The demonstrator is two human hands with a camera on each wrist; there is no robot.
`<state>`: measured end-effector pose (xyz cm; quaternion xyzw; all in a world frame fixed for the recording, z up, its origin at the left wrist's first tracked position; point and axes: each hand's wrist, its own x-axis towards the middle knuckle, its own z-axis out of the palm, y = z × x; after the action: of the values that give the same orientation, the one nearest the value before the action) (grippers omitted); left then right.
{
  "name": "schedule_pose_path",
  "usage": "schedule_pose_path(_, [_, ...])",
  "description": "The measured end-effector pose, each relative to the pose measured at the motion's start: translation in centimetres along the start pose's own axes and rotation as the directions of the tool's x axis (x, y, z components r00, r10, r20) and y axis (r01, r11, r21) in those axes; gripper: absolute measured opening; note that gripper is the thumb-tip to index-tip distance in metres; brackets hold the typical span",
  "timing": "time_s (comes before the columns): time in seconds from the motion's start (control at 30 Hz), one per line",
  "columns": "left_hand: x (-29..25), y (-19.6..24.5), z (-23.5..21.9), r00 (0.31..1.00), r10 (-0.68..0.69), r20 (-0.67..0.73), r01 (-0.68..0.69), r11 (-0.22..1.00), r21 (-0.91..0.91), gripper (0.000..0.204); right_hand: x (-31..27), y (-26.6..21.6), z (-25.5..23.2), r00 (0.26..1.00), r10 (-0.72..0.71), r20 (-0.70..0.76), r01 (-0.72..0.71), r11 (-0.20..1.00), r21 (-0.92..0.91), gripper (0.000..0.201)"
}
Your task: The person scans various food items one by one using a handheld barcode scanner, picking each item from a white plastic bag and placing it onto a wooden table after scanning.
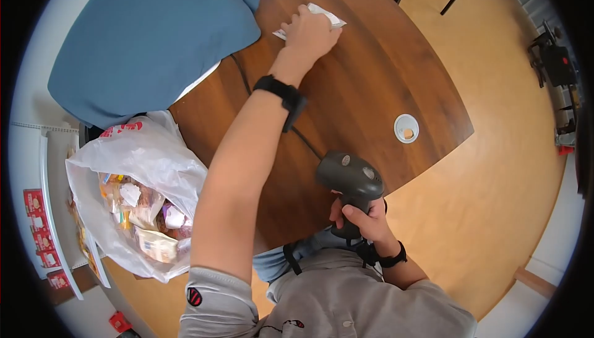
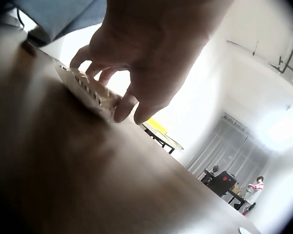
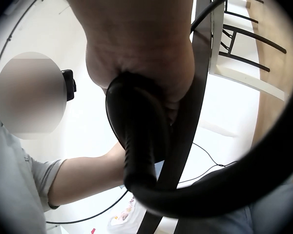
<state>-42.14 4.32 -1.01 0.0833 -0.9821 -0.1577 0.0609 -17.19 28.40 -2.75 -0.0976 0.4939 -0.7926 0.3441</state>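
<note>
At the far part of the brown table (image 1: 383, 72), my left hand (image 1: 309, 34) grips a small white packet (image 1: 329, 14) from above. Dark print shows on the packet's side in the left wrist view, where fingers and thumb straddle it near the tabletop. My right hand (image 1: 371, 219) holds a dark grey barcode scanner (image 1: 352, 178) by its handle, close to the table's near edge. Its head points away from my body. From the handle's base a thick black cable (image 3: 205, 195) curves off in the right wrist view; the palm hides part of the handle.
A white plastic bag (image 1: 93, 161) full of packaged snacks stands open left of the table. Blue cloth (image 1: 154, 34) covers something large at the table's back left. A round silver grommet (image 1: 401, 122) is set near the right edge. Red boxes (image 1: 38, 220) line a shelf.
</note>
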Motion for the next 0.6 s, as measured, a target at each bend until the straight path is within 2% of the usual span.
schedule_pose_path(0.03, [-0.4,-1.0,-0.3,0.999,0.050,-0.002,-0.050,0.999,-0.013,0.028,0.2,0.1,-0.2,1.000,-0.008,0.008,0.008,1.000,0.001,0.033])
schedule_pose_path(0.07, [-0.8,-1.6,0.0,0.999,0.034,-0.002,-0.034,0.999,-0.006,0.028,0.2,0.2,-0.3,1.000,-0.014,0.022,0.014,1.000,0.000,0.033])
schedule_pose_path(0.13, [-2.0,-3.9,0.6,0.943,0.240,-0.232,-0.257,0.965,-0.046,0.022,-0.3,0.1,-0.3,0.999,-0.001,-0.051,-0.002,0.998,-0.062,0.032])
schedule_pose_path(0.17, [-2.2,-4.3,1.9,0.853,0.249,-0.458,-0.311,0.948,-0.063,0.021,-0.3,0.2,0.1,0.998,0.006,-0.070,-0.012,0.996,-0.084,0.033])
schedule_pose_path(0.2, [-3.2,-4.0,1.2,0.869,0.182,-0.460,-0.267,0.955,-0.126,0.022,-0.2,0.2,0.5,0.996,-0.035,-0.085,0.026,0.994,-0.103,0.037])
schedule_pose_path(0.23, [-3.6,-4.2,1.1,0.926,0.079,-0.370,-0.168,0.962,-0.216,0.025,0.0,0.2,1.0,0.988,-0.054,-0.147,0.032,0.989,-0.145,0.044])
schedule_pose_path(0.27, [-4.9,-4.7,1.0,0.843,0.182,-0.507,-0.329,0.919,-0.217,0.030,0.2,0.6,0.7,0.981,-0.114,-0.160,0.076,0.971,-0.226,0.048])
schedule_pose_path(0.3, [-5.4,-4.4,2.7,0.856,0.066,-0.513,-0.206,0.953,-0.221,0.033,0.5,1.0,0.1,0.984,-0.153,-0.095,0.131,0.969,-0.211,0.050])
schedule_pose_path(0.33, [-5.5,-4.3,3.7,0.863,0.051,-0.503,-0.231,0.925,-0.301,0.036,0.9,1.1,-0.1,0.977,-0.202,-0.061,0.185,0.959,-0.215,0.049])
schedule_pose_path(0.37, [-6.0,-3.7,3.7,0.891,-0.022,-0.453,-0.121,0.951,-0.284,0.037,0.9,1.1,0.0,0.979,-0.197,-0.054,0.182,0.961,-0.210,0.049])
schedule_pose_path(0.4, [-6.6,-3.4,3.8,0.882,-0.030,-0.470,-0.123,0.949,-0.291,0.037,1.0,1.1,-0.1,0.976,-0.210,-0.057,0.193,0.958,-0.213,0.048])
schedule_pose_path(0.47, [-8.3,-2.9,3.0,0.868,-0.164,-0.468,-0.059,0.903,-0.425,0.039,1.2,1.4,-0.5,0.976,-0.216,-0.034,0.207,0.963,-0.174,0.046])
schedule_pose_path(0.5, [-9.2,-3.1,2.6,0.871,-0.185,-0.456,-0.026,0.908,-0.419,0.043,1.1,1.6,-0.7,0.980,-0.197,-0.022,0.193,0.973,-0.124,0.043])
schedule_pose_path(0.53, [-10.0,-3.1,2.1,0.847,-0.231,-0.479,0.032,0.921,-0.388,0.049,0.9,1.6,-0.7,0.986,-0.160,-0.056,0.151,0.978,-0.144,0.041])
schedule_pose_path(0.57, [-11.3,-3.1,1.1,0.862,-0.244,-0.445,0.097,0.940,-0.328,0.050,0.6,1.4,-0.7,0.984,-0.138,-0.115,0.117,0.978,-0.173,0.038])
schedule_pose_path(0.6, [-11.4,-3.4,1.2,0.863,-0.288,-0.415,0.185,0.945,-0.270,0.049,0.6,1.5,-0.7,0.985,-0.157,-0.067,0.143,0.973,-0.179,0.036])
